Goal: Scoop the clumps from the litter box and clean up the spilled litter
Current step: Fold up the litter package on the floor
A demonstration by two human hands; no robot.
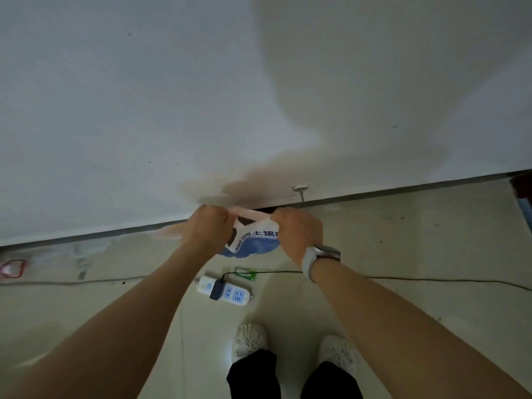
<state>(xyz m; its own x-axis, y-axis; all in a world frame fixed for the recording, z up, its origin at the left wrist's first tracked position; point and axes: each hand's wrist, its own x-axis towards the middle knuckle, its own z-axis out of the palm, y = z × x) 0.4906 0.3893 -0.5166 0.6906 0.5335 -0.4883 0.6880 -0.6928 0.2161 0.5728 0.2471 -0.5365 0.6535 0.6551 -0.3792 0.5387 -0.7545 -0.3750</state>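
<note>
We observe a white and blue bag [253, 240] held up between both hands, above the floor [403, 240] and close to the foot of the wall [144, 110]. Its face carries large dark Chinese characters, of which we read "猫"; the smaller print below is too blurred to read. Both arms reach forward from the near edge, forearms bare. Our left hand [208, 227] has its fingers curled, pinching the bag's pale top edge on the left; our right hand [298, 228], with a grey-strapped watch [321, 259] at the wrist, grips the right edge likewise. On the floor just nearer than the bag lies a white power strip [227, 290] with blue-marked sockets and a dark plug seated in it. Two pale shoes [290, 348] show at the near edge.
</note>
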